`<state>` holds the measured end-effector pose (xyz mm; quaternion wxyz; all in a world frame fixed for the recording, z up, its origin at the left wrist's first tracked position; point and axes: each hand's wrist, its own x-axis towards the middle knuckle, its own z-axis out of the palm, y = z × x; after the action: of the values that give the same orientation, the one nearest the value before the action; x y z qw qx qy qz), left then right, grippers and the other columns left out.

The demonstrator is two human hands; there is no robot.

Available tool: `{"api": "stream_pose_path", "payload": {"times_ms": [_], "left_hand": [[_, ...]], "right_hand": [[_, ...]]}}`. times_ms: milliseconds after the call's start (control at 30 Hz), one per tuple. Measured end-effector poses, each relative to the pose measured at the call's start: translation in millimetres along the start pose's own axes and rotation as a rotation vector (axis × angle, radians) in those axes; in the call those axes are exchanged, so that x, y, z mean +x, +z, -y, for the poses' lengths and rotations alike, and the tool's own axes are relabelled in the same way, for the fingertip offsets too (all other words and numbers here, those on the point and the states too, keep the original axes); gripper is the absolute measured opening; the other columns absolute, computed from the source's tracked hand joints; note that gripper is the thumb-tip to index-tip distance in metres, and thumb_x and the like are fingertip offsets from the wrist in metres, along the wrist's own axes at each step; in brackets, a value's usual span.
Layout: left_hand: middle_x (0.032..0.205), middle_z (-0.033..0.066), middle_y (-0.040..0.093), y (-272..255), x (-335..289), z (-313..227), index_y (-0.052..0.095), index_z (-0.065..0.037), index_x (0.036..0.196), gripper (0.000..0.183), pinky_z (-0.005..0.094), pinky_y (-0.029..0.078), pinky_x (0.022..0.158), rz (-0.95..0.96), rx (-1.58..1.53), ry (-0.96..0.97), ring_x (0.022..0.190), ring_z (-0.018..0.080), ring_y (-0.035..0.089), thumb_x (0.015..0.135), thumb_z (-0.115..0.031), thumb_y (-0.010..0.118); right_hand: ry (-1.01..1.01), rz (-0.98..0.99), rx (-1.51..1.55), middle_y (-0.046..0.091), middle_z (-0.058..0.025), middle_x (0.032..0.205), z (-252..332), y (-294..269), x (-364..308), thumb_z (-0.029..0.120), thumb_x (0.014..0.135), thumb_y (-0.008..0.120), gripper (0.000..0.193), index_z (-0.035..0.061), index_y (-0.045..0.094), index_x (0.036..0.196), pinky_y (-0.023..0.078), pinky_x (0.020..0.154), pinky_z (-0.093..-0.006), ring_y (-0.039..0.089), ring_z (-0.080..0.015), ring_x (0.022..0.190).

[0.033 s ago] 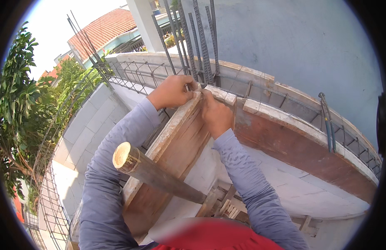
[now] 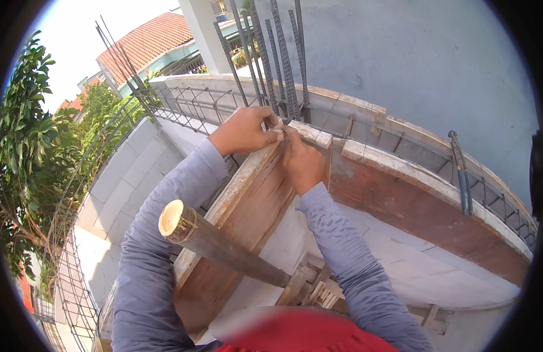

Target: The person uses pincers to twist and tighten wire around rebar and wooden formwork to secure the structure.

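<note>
My left hand [image 2: 243, 130] is closed in a pinch at the corner where two formwork boards meet. Close against it, my right hand [image 2: 305, 162] is also pinched, its fingertips by the top edge of the corner. Whatever lies between the fingers is too small to make out. One wooden formwork board [image 2: 242, 226] runs from this corner back toward me, below my left forearm. The other formwork board [image 2: 400, 205], reddish with a pale, crusted top edge, stretches off to the right. Just beyond my hands rise several upright ribbed steel bars [image 2: 277, 61].
A round wooden pole [image 2: 224, 246] slants up between my forearms. Tying pincers [image 2: 461, 176] hang on the rebar cage [image 2: 427, 154] at the right. Pale block wall [image 2: 133, 155] and more rebar mesh [image 2: 72, 287] stand left, beside a leafy tree [image 2: 22, 135]. A grey wall [image 2: 412, 58] fills the back right.
</note>
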<state>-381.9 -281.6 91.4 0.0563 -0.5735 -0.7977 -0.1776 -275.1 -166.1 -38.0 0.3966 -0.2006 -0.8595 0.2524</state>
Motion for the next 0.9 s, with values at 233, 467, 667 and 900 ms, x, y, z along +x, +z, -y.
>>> {"api": "stream_pose_path", "payload": {"times_ms": [233,467,667,900], "left_hand": [[0.087,0.0082,0.070,1,5,29,0.071,-0.002,0.115,0.033,0.0301,0.052,0.067,0.183,-0.203,-0.277,0.074,0.0152,0.065,0.091,-0.023,0.078],[0.102,0.0022,0.068,8,10,47,0.069,-0.001,0.120,0.030,0.0260,0.049,0.072,0.303,-0.737,-0.429,0.084,0.0099,0.060,0.095,-0.015,0.075],[0.110,0.0036,0.069,18,5,51,0.064,-0.002,0.130,0.034,0.0256,0.049,0.076,0.272,-0.975,-0.550,0.093,0.0115,0.062,0.097,-0.011,0.069],[0.115,0.0064,0.070,31,-2,49,0.063,-0.001,0.133,0.036,0.0264,0.048,0.081,0.175,-1.094,-0.571,0.097,0.0144,0.063,0.098,-0.011,0.066]], "right_hand": [[0.082,-0.166,0.539,0.074,-0.0219,0.091,2,38,-4,0.021,0.104,0.054,0.026,0.0204,0.066,0.127,0.055,0.072,-0.0537,0.070,-0.0460,0.083],[0.267,-0.132,0.893,0.075,-0.0192,0.107,-6,73,-8,0.015,0.104,0.058,0.027,0.0110,0.064,0.130,0.056,0.081,-0.0379,0.075,-0.0312,0.096],[0.306,-0.103,1.122,0.072,-0.0070,0.087,-1,77,-19,0.014,0.108,0.054,0.022,0.0073,0.062,0.128,0.053,0.064,-0.0298,0.067,-0.0163,0.073],[0.511,-0.034,1.419,0.054,0.0028,0.068,23,60,-25,0.023,0.109,0.055,0.027,0.0077,0.055,0.131,0.036,0.040,-0.0217,0.044,-0.0037,0.049]]}}
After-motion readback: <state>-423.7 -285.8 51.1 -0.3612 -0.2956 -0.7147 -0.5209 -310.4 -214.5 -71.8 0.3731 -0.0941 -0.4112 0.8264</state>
